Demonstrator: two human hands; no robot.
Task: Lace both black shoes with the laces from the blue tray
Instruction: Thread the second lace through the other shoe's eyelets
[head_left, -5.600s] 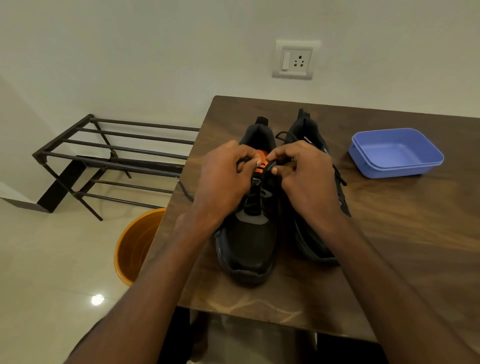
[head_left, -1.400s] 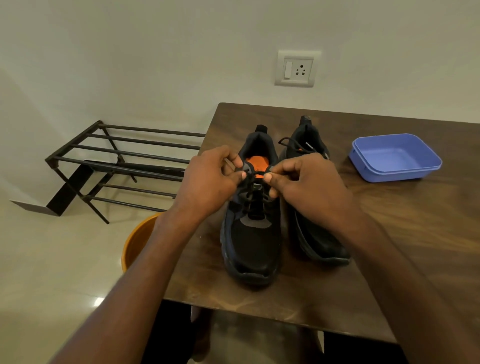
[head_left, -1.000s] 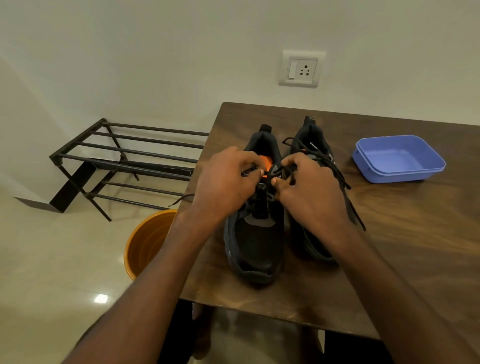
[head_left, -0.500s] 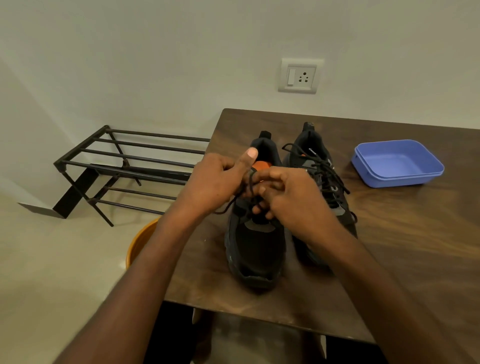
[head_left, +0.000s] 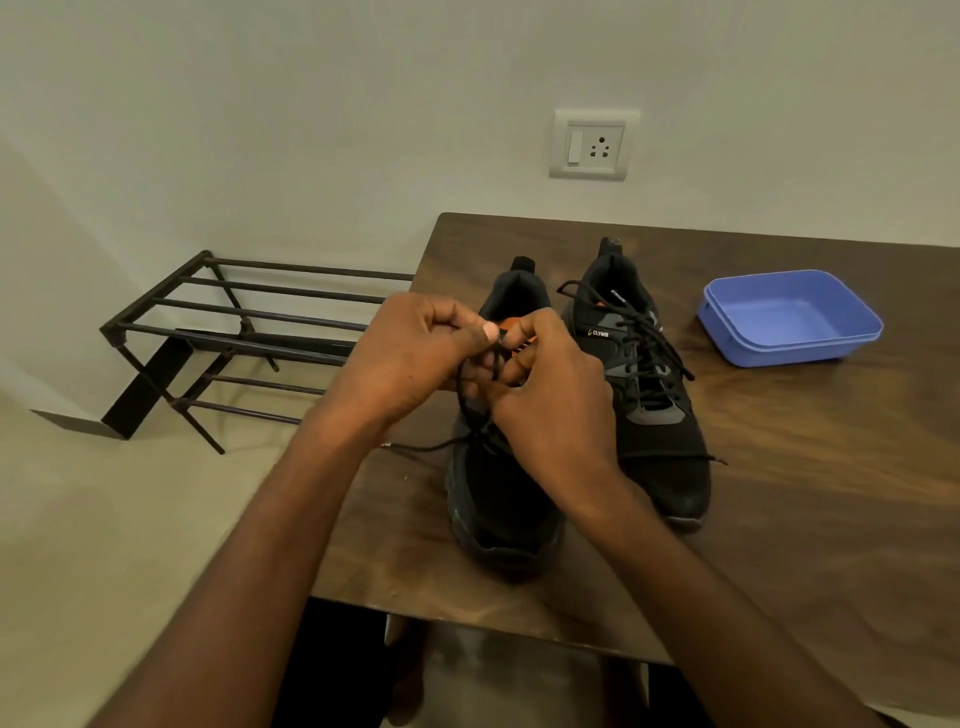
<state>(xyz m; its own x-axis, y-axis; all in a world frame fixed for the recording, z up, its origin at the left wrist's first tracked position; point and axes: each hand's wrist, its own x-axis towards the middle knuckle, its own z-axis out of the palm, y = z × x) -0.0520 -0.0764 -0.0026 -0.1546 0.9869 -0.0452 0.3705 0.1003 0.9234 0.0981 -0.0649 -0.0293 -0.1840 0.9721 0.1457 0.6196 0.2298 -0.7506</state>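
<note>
Lace (head_left: 470, 415) of the left shoe (head_left: 498, 499) was pinched in both my grips, left hand (head_left: 415, 364) and right hand (head_left: 545, 395) meeting above its orange tongue. One end trailed left onto the bench (head_left: 805, 493). Right of my grip stood the laced shoe (head_left: 654, 415), the tray (head_left: 789, 317) beyond it.

You're in home room: plain wall with switch socket (head_left: 595, 144), metal shoe rack (head_left: 244, 332) on tiled floor (head_left: 104, 519), wooden table (head_left: 805, 493) against wall.
</note>
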